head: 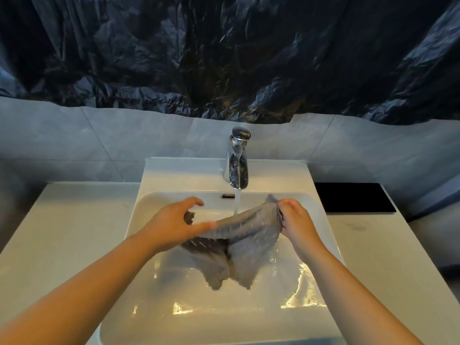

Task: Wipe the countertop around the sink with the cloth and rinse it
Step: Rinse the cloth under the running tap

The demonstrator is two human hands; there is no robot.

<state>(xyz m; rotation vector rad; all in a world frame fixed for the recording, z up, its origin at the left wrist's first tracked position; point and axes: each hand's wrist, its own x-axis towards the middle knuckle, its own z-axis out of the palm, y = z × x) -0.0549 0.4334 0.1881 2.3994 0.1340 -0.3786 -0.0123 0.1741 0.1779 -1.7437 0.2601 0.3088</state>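
Note:
A wet grey cloth hangs stretched between both hands over the white sink basin. Water runs from the chrome tap in a thin stream onto the cloth's upper edge. My left hand holds the cloth's left end, thumb along its top edge, fingers curled above it. My right hand grips the bunched right corner of the cloth. The cloth's lower folds dangle into the basin. The pale countertop lies on both sides of the sink.
A black rectangular mat lies on the counter at the back right. Grey wall tiles rise behind the sink, with dark crinkled plastic sheeting hung above them. The overflow slot sits below the tap.

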